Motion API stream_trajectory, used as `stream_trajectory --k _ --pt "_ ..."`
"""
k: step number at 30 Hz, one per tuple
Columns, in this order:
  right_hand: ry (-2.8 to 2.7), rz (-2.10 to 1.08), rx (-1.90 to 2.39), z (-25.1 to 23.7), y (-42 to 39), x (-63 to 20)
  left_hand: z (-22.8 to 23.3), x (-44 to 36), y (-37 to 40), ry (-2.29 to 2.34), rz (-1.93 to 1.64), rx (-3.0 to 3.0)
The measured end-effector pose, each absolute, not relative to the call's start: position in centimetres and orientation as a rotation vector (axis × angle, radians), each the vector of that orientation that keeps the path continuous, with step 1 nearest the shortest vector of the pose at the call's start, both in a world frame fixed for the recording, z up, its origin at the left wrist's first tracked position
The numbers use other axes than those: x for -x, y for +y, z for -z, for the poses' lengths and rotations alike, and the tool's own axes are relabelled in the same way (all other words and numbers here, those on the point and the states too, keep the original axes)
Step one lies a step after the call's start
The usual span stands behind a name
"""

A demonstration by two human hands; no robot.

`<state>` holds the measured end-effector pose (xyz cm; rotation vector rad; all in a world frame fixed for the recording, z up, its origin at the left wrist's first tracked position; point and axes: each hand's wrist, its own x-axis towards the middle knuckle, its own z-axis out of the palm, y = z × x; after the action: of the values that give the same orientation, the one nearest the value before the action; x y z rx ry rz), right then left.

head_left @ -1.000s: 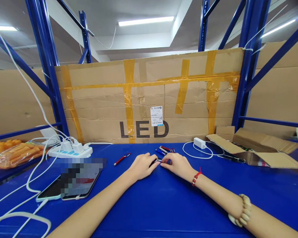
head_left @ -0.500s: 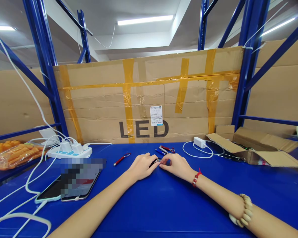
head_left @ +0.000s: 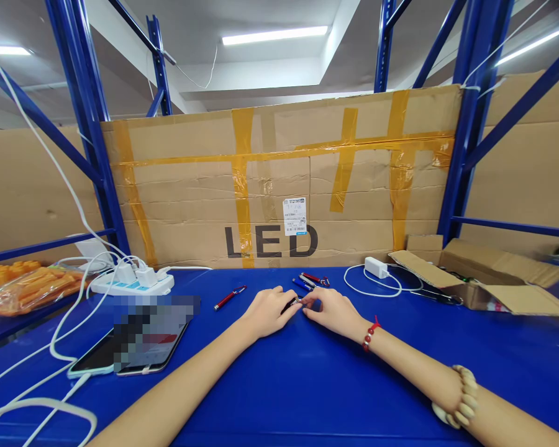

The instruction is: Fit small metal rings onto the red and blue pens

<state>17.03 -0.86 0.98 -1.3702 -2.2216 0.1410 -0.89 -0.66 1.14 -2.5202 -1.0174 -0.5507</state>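
On the blue table (head_left: 279, 385), the left hand (head_left: 269, 312) and right hand (head_left: 333, 310) have barely been moved, so the same handling is continued. Left of the fingers, a red pen (head_left: 230, 298) is left lying; just beyond them — crowded close — pens (head_left: 302, 284) are gathered. Between the fingertips, a small shiny piece (head_left: 297, 301) is seemingly pinched by the left; the right's grip cannot be told.

A small item (head_left: 297, 301), partly silvery, mostly hidden, sits between fingers (head_left: 287, 315) of left hand (head_left: 266, 312) and right hand (head_left: 334, 309).
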Motion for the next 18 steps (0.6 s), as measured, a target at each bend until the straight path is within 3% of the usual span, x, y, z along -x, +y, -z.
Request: stream_trajectory --k 18 --pt "-2.263 -0.184 1.346 -0.82 -0.30 -17.34 -1.11 0.84 -0.68 -1.041 0.523 2.531"
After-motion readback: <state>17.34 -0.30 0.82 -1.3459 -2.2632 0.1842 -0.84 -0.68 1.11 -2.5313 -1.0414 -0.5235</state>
